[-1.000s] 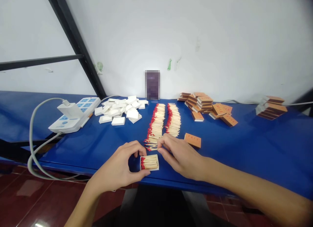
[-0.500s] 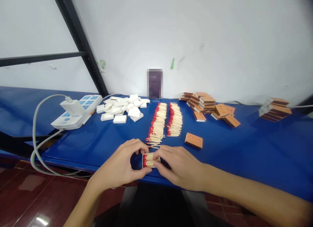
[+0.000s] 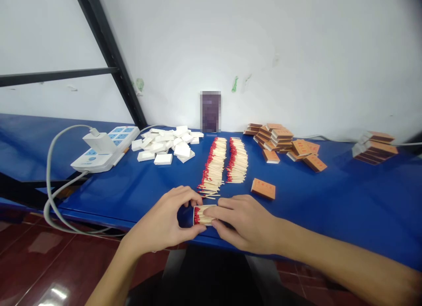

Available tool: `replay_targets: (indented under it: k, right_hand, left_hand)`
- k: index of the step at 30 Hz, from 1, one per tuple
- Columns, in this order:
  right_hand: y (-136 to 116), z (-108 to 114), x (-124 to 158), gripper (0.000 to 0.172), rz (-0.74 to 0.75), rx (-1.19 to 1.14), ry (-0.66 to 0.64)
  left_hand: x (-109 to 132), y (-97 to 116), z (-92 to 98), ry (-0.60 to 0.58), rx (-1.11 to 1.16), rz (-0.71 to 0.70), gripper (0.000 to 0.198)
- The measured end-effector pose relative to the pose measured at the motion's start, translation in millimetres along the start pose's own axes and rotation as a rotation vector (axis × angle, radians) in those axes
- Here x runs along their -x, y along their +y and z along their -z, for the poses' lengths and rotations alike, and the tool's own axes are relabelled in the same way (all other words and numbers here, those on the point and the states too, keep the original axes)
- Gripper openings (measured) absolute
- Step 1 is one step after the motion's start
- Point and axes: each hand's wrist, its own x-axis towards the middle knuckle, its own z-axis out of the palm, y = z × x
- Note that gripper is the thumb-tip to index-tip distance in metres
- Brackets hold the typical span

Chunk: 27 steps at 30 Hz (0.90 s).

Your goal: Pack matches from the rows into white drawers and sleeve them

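My left hand (image 3: 168,218) curls around the left part of a small white matchbox tray (image 3: 208,205), thumb on its near side and fingers on its far side. Red-headed matches (image 3: 198,215) fill the tray, heads toward the left. From the right, my right hand (image 3: 245,222) reaches over the tray's other end. Its index finger lies on top of the matches, with the thumb at the near edge. Just beyond the tray are two long rows of loose matches, a left row (image 3: 213,167) and a right row (image 3: 238,163). An orange matchbox (image 3: 263,188) lies right of them.
White trays (image 3: 163,145) are heaped at the back left. Orange matchbox sleeves (image 3: 280,139) pile up at the back right, with a stack of matchboxes (image 3: 376,148) farther right. A power strip (image 3: 99,161) with looping cables sits at left. The blue table's (image 3: 132,200) front edge is close to my hands.
My right index finger has flattened out over the matches in the tray, where the fingertips were pinched at its right end before. The left hand keeps its hold. The view has shifted slightly.
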Motion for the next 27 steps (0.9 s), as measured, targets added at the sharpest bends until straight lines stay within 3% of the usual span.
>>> replay_targets:
  k: [15,21,27]
  right_hand:
    - [-1,-1,1,0.027,0.107,0.037,0.042]
    - [6,0,1,0.028,-0.074,0.02,0.142]
    - [16,0,-2,0.025,-0.224,0.007,0.086]
  left_hand:
    - [-1,0,-0.5,0.021,-0.012,-0.026,0.021]
    - [0,0,1.4,0.007,-0.009,-0.008,0.025]
    - [3,1,1.2,0.041,-0.019,-0.022,0.034]
